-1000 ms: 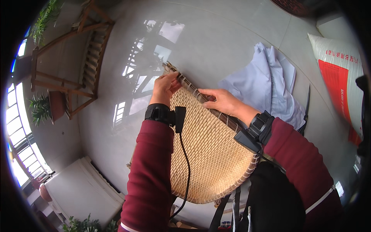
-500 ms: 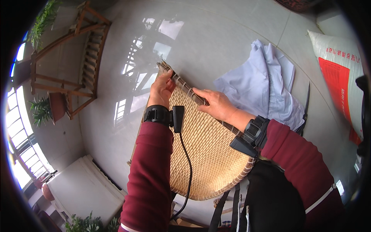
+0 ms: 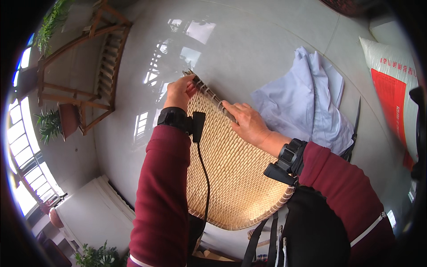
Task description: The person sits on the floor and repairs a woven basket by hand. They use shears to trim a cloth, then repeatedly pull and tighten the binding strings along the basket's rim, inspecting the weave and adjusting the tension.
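Red chars (image 3: 396, 62) on wht sack (image 3: 390, 97)

Left hand (image 3: 179, 93) now seemingly nearer far corner of basket (image 3: 235, 173)

Basket (image 3: 235, 187): left side obscured by the left sleeve (image 3: 162, 178); a stretch of its rim (image 3: 210, 94) covered by the right hand (image 3: 250, 124). Left hand (image 3: 178, 92): fingertips not clearly visible at the rim's upper end. Dark blade (image 3: 358, 118): lower end partly concealed by the cloth (image 3: 307, 98). Sack (image 3: 391, 102): right side lost in the picture's darkened margin. Round dark object (image 3: 344, 6): cropped at the upper edge; identity undetermined. Plant (image 3: 100, 257): cropped at the lower edge.
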`<state>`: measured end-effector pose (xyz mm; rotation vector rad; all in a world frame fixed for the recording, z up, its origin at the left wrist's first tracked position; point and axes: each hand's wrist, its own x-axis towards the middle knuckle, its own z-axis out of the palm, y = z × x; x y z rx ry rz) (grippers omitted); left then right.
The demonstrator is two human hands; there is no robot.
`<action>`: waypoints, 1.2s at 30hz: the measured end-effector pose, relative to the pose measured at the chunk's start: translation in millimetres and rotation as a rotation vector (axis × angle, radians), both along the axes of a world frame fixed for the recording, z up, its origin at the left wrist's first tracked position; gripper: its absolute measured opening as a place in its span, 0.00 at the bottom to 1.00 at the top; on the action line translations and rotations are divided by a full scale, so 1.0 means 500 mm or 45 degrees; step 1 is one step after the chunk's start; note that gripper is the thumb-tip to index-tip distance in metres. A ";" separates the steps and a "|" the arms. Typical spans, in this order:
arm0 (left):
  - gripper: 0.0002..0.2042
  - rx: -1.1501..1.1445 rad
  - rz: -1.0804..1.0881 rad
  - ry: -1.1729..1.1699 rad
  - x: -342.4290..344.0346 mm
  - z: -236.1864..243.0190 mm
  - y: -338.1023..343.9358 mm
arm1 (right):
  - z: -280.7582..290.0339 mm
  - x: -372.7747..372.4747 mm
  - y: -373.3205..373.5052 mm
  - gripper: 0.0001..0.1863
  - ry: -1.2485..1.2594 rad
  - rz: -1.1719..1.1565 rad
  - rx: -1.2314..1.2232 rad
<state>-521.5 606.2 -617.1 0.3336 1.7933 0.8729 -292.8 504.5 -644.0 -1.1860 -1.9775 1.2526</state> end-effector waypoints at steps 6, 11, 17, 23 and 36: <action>0.05 -0.100 -0.026 0.044 -0.020 -0.032 0.027 | -0.011 0.009 0.008 0.33 0.101 -0.010 -0.073; 0.05 -0.018 -0.059 -0.034 -0.053 -0.033 0.029 | -0.010 0.002 0.020 0.28 0.122 0.018 -0.289; 0.07 -0.128 -0.082 0.078 -0.074 -0.025 0.059 | 0.004 -0.011 0.029 0.27 0.139 0.019 -0.336; 0.07 -0.201 -0.184 0.159 -0.043 -0.038 0.071 | -0.021 0.023 0.015 0.26 0.168 0.005 -0.368; 0.08 -0.188 -0.351 0.177 -0.080 -0.053 0.089 | -0.042 0.015 0.022 0.27 0.223 -0.036 -0.273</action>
